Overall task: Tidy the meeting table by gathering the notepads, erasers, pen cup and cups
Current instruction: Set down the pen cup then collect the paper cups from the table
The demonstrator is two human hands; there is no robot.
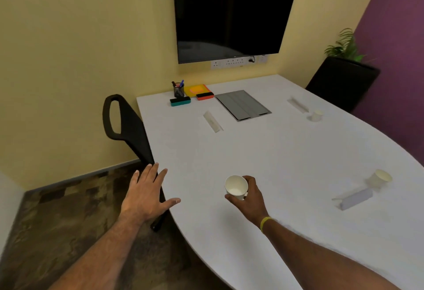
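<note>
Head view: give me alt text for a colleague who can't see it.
The right hand holds a white paper cup above a white table; the open left hand rests at the table's edge. Two more cups stand to the right, with erasers and a pen cup at the far end.

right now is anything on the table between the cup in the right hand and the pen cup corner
Nothing visible blocks it. The right hand holds a paper cup above bare table; the pen cup and the erasers lie far ahead. Only a flush white cable slot lies near that line.
</note>
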